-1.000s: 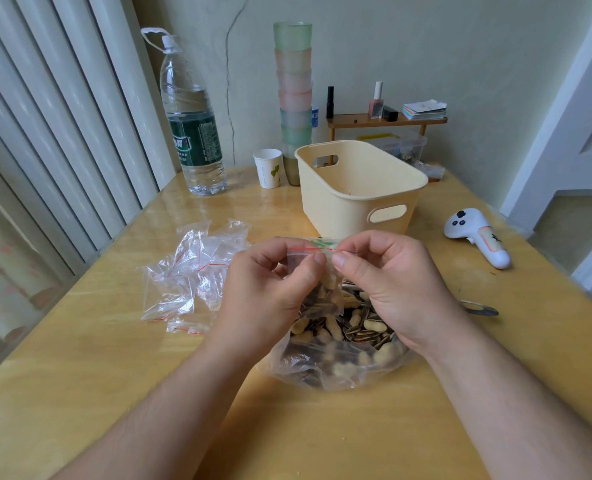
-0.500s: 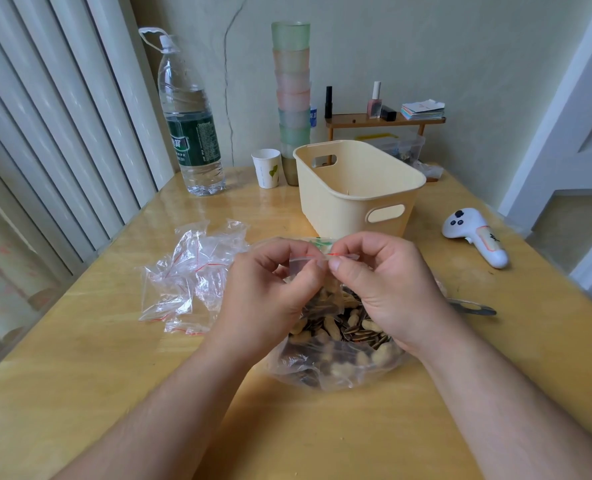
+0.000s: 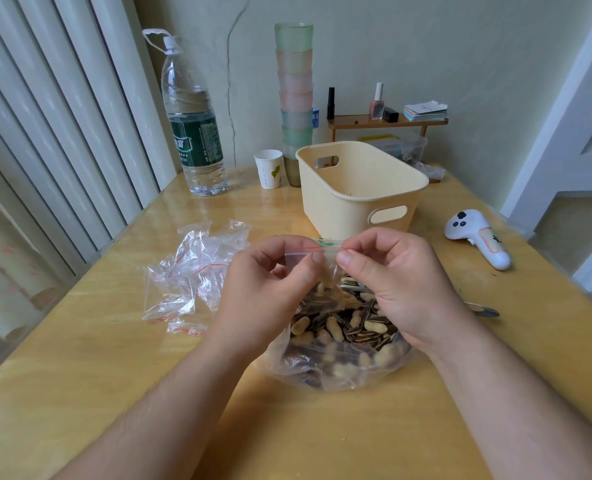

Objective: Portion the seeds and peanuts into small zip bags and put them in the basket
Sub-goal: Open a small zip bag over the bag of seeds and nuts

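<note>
Both hands (image 3: 317, 268) have lifted the small zip bag (image 3: 313, 258), still pinching its seal strip; filled, sealing under way.

Home room, wooden table (image 3: 114, 358), nail polish (image 3: 377, 106) shelf (image 3: 388, 121), water bottle (image 3: 193, 119)

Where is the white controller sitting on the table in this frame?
In the head view, the white controller lies on the right side of the table, to the right of the cream basket and beyond the spoon.
</note>
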`<action>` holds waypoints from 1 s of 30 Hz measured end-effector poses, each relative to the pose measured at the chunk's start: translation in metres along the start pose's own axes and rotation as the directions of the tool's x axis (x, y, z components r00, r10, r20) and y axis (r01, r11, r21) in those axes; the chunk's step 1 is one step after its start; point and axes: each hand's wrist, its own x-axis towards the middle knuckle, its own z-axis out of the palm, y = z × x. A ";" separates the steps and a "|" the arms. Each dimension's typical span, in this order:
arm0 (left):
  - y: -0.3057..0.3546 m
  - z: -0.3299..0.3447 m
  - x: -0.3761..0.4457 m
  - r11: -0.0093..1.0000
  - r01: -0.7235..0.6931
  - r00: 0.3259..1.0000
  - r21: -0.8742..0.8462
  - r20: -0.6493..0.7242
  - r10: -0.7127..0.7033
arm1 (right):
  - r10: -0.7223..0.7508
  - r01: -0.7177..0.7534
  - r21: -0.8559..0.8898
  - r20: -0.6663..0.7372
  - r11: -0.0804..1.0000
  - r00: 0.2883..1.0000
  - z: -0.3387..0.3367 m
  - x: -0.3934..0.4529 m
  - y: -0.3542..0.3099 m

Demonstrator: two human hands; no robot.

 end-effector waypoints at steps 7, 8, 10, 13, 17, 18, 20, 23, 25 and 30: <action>0.003 0.001 -0.001 1.000 0.006 1.000 -0.016 -0.006 -0.007 | 0.032 -0.034 0.092 0.020 0.995 0.999 -0.001 -0.002 -0.003; 0.002 0.000 0.000 1.000 0.003 1.000 -0.011 -0.004 -0.003 | 0.040 -0.042 0.113 0.028 0.993 0.999 -0.002 -0.002 -0.002; 0.003 -0.001 0.000 1.000 0.013 1.000 -0.011 0.007 -0.013 | 0.035 -0.037 0.105 0.018 0.994 0.999 -0.001 -0.002 -0.002; 0.005 -0.001 0.001 1.000 0.013 1.000 -0.015 0.007 -0.012 | 0.021 -0.019 0.097 -0.020 0.995 1.000 -0.001 0.000 -0.001; 0.001 -0.009 0.006 1.000 0.015 0.998 0.016 -0.062 -0.014 | 0.021 -0.009 0.168 -0.068 0.986 0.997 -0.005 0.001 -0.002; 0.000 -0.009 0.006 0.999 0.018 0.999 0.028 -0.048 -0.017 | 0.035 -0.018 0.187 -0.085 0.982 0.996 -0.006 0.002 -0.002; 0.002 -0.007 0.004 0.999 0.023 0.999 0.033 -0.025 -0.022 | 0.063 -0.040 0.234 -0.091 0.971 0.994 -0.007 0.003 -0.001; 0.004 -0.004 0.004 1.000 0.023 1.000 -0.006 -0.004 -0.023 | 0.085 -0.080 0.261 -0.007 0.962 0.996 -0.008 0.002 0.000; 0.004 -0.004 0.003 0.999 0.020 1.000 -0.030 0.010 -0.020 | 0.112 -0.124 0.235 0.060 0.964 0.992 -0.006 0.000 0.001; 0.003 0.002 0.000 1.000 0.012 0.999 -0.012 -0.040 -0.012 | 0.084 -0.084 0.145 0.009 0.986 0.996 0.002 -0.004 0.002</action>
